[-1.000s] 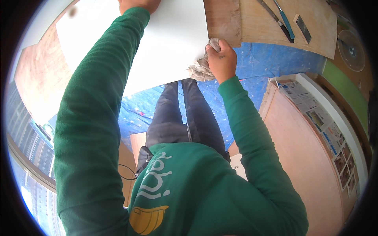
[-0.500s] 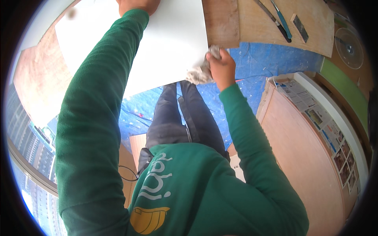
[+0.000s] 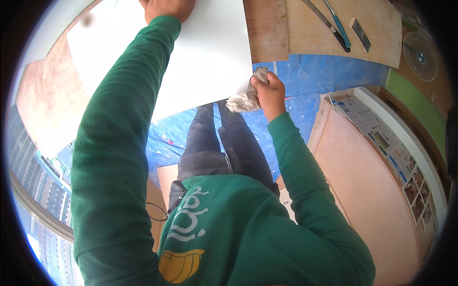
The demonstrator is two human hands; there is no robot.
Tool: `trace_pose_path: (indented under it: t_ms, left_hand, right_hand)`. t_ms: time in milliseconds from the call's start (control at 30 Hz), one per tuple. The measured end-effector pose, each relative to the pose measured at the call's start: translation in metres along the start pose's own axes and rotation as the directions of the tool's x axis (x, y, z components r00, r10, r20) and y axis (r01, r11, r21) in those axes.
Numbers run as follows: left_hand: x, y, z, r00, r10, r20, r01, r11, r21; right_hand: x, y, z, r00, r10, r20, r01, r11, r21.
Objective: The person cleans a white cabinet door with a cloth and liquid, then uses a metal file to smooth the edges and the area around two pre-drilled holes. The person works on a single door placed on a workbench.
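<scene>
Your right hand (image 3: 270,90) slid its crumpled rag (image 3: 244,97) down to the white panel's (image 3: 205,52) lower right corner, grip clamped; your left hand (image 3: 169,7) stayed pressed flat at top.

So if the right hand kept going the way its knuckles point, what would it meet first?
The right hand already presses its crumpled rag against the white panel near its corner, so probably that panel first; depth is unclear.

Printed paper sheets (image 3: 381,138), white with coloured pictures, lining board edge at right.
</scene>
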State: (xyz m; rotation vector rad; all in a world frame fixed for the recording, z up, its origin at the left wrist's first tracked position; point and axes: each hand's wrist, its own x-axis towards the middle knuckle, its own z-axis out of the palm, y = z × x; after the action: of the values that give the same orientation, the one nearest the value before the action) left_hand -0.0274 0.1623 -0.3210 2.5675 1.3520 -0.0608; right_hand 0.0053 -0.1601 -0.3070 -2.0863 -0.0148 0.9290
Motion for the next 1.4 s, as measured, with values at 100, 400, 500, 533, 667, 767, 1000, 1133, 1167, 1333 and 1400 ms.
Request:
trace_pose_path:
  t_ms: [100, 400, 500, 533, 667, 767, 1000, 1133, 1167, 1333, 1400]
  left_hand:
    - [0.001, 0.001, -0.002, 1.000, -0.004, 0.007, 0.004, 1.000, -0.007]
    - [0.003, -0.003, 0.005, 0.999, 0.008, -0.037, -0.009, 1.000, -0.016]
    - [0.001, 0.001, 0.003, 0.998, 0.014, -0.057, -0.016, 0.999, -0.035]
    - [0.001, -0.001, 0.004, 0.998, 0.015, -0.063, -0.018, 0.999, -0.038]
    - [0.002, 0.000, 0.007, 0.997, 0.024, -0.075, -0.027, 0.999, -0.047]
    - [0.004, -0.002, 0.009, 0.996, 0.024, -0.085, -0.027, 0.999, -0.034]
    - [0.002, 0.001, 0.007, 0.999, 0.016, -0.042, -0.016, 1.000, 0.007]
    - [0.004, -0.001, 0.004, 0.999, 0.010, -0.035, -0.010, 1.000, 0.004]
    - [0.003, 0.000, 0.004, 0.999, 0.012, -0.035, -0.012, 1.000, 0.000]
    - [0.003, 0.000, 0.002, 1.000, 0.006, -0.025, -0.006, 1.000, -0.017]
    - [0.003, 0.002, 0.003, 0.999, 0.016, -0.035, -0.017, 1.000, -0.013]
  right_hand:
    - [0.008, -0.007, -0.003, 1.000, -0.005, 0.029, 0.007, 0.997, -0.073]
    - [0.002, -0.011, 0.001, 0.997, -0.066, -0.033, 0.059, 0.984, -0.166]
    - [-0.001, 0.011, -0.010, 0.998, -0.056, 0.032, 0.061, 0.980, -0.189]
    - [0.006, 0.002, -0.008, 0.999, -0.045, 0.030, 0.051, 0.964, -0.260]
    - [0.045, -0.054, 0.015, 0.991, -0.135, 0.000, 0.133, 0.978, -0.161]
    - [0.057, -0.046, 0.021, 0.970, -0.242, -0.017, 0.232, 0.947, -0.223]
    - [-0.012, 0.022, -0.033, 0.986, 0.083, 0.148, -0.076, 0.996, -0.050]
    - [-0.009, 0.010, -0.073, 0.953, 0.111, 0.283, -0.169, 0.967, 0.190]
    - [-0.008, 0.004, -0.083, 0.951, 0.097, 0.293, -0.168, 0.959, 0.229]
    - [0.002, -0.019, -0.093, 0.956, 0.020, 0.293, -0.071, 0.984, 0.166]
    - [0.007, -0.019, -0.073, 0.966, -0.110, 0.236, 0.079, 0.987, 0.140]
